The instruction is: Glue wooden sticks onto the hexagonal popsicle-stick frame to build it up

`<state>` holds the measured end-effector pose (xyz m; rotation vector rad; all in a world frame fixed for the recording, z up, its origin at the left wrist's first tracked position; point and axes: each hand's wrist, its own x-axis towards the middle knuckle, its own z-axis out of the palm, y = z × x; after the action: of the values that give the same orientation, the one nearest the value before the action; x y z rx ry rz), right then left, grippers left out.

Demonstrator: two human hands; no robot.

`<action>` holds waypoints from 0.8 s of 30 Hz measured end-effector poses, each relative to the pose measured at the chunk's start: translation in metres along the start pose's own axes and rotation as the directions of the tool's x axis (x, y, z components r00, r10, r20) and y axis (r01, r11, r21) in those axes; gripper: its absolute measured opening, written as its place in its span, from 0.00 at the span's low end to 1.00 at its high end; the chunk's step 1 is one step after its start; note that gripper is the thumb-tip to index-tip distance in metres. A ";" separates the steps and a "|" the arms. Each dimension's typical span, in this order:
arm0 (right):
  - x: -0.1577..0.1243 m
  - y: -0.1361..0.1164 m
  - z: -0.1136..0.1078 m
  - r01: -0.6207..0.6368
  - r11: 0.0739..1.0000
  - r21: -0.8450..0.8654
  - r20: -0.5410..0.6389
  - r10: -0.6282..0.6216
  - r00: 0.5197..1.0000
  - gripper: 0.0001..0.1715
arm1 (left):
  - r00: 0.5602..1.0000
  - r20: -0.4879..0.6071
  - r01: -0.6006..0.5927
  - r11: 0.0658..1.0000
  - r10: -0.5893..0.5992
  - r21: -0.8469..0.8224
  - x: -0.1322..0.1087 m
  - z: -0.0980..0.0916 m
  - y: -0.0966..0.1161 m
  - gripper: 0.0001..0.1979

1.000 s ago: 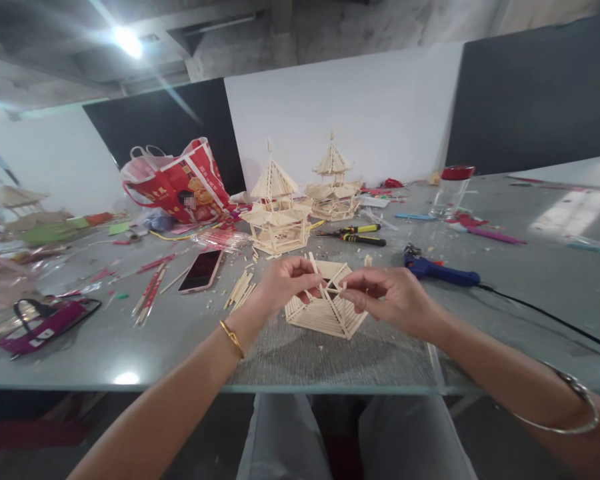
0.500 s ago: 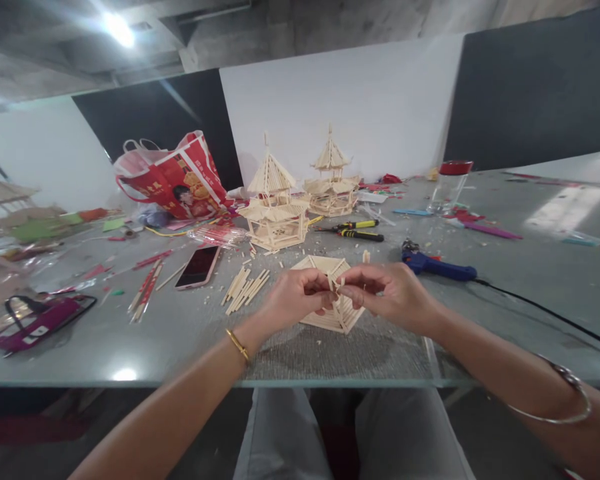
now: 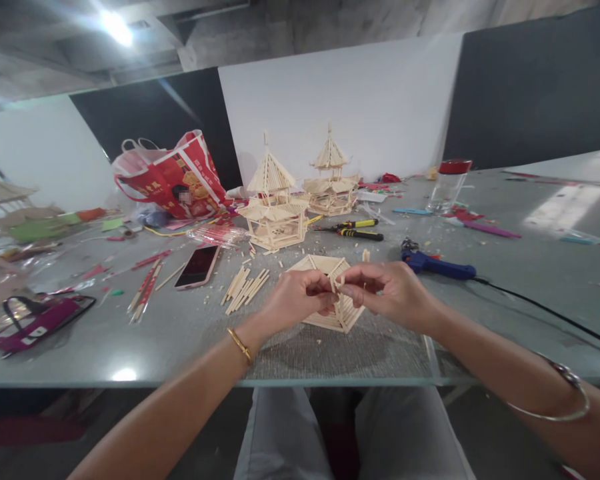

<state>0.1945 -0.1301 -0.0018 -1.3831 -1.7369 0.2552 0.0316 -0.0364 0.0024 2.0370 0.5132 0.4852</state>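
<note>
Delicately pinched over the slatted frame (image 3: pixel 349 312)

Left hand (image 3: pixel 294 293) and right hand (image 3: pixel 387 291) nearly meet, thumbs and forefingers narrowed on a short pale stick (image 3: pixel 333 283) above the many-sided slatted frame on the counter (image 3: pixel 180 343). Fingers hide whether it touches the frame. Uneven pinching could twist the stick askew; pressing hard might crack the frame itself.

The left hand (image 3: pixel 304 293) and the right hand (image 3: pixel 387 290) are pinching short sticks (image 3: pixel 333 285) whose ends their fingers are hiding, and they are covering part of the hexagonal stick frame (image 3: pixel 351 313). At nine o'clock a blurred wooden model (image 3: pixel 11 193) is running off the edge; at ten, a red bag (image 3: pixel 157 190) is bearing print too small for reading.
</note>
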 end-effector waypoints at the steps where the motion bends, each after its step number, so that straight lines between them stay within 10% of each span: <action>1: 0.000 0.000 0.000 0.004 1.000 -0.007 0.002 -0.004 1.000 0.10 | 1.000 0.000 0.005 1.000 -0.005 -0.011 0.000 0.000 0.000 0.06; 24: -0.001 0.003 0.000 0.030 0.999 0.028 -0.035 -0.029 0.999 0.19 | 1.000 0.016 -0.008 1.000 0.008 -0.028 0.001 -0.001 -0.001 0.04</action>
<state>0.1962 -0.1296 -0.0044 -1.3329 -1.7173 0.2372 0.0321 -0.0347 0.0018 2.0152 0.4862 0.4774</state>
